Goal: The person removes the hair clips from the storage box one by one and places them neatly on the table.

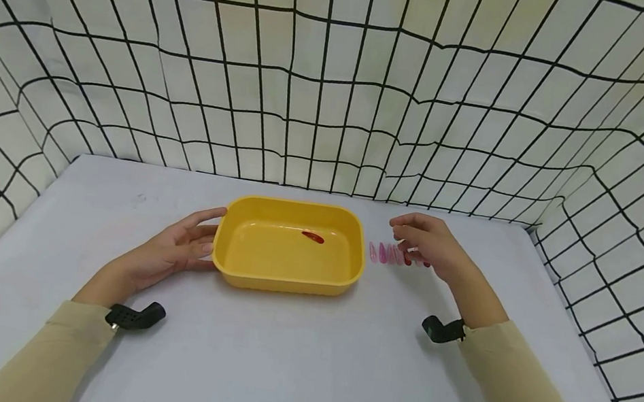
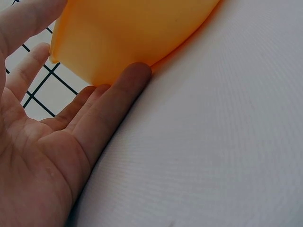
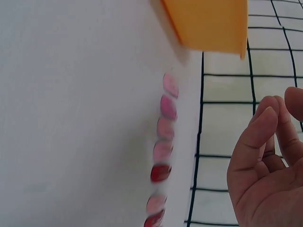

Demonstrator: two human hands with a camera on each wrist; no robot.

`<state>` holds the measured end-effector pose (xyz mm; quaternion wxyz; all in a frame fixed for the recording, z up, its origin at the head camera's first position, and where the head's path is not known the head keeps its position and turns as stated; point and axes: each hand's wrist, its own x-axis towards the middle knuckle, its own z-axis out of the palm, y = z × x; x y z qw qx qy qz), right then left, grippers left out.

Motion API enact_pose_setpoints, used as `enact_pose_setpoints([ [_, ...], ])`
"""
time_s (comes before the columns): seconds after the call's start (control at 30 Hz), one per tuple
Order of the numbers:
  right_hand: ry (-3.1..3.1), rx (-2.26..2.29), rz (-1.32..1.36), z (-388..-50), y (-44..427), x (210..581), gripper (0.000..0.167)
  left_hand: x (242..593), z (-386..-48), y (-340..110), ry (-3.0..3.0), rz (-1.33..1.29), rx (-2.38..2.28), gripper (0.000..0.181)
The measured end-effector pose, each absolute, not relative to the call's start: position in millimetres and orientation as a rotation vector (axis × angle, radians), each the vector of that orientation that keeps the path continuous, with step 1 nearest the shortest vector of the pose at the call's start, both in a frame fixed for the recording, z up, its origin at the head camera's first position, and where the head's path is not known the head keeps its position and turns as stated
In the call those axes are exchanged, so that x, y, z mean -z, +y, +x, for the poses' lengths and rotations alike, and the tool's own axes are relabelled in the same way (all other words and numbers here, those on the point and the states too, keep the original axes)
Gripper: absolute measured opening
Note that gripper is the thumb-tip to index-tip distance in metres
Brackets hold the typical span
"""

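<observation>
A yellow plastic basin stands on the white table with one red hair clip lying inside it. My left hand rests against the basin's left side, fingers fairly straight along its wall; the left wrist view shows these fingers touching the basin low down. To the right of the basin, several pink and red hair clips lie in a row. Above that row hovers my right hand, its fingers loosely bent with nothing seen between them. In the right wrist view, a dark red clip lies among pink ones.
Black wire grid panels enclose the table at the back and both sides, with pale sheeting behind them. White cloth covers the tabletop. Each wrist wears a black camera mount, the right one standing out toward the middle.
</observation>
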<state>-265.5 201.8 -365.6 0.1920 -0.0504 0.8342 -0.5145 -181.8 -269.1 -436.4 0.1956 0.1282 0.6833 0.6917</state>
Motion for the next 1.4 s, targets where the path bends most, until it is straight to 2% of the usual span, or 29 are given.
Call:
enact_pose_setpoints([
  [0.23, 2.317, 1.45, -0.182, -265, 167, 363, 0.031, 436, -182, -269, 1.909, 0.362, -1.939, 0.066],
  [0.57, 2.285, 1.467, -0.23, -263, 120, 357, 0.034, 436, -182, -270, 1.913, 0.371, -1.934, 0.066],
  [0.8, 2.282, 1.474, -0.293, -262, 94, 355, 0.02, 437, -182, -270, 1.933, 0.361, -1.923, 0.065],
  [1.03, 2.31, 1.389, -0.376, -265, 71, 364, 0.031, 437, -182, -271, 1.908, 0.409, -1.937, 0.066],
  [1.4, 2.37, 1.315, -0.298, -268, 51, 382, 0.033, 436, -181, -271, 1.884, 0.404, -1.953, 0.067],
])
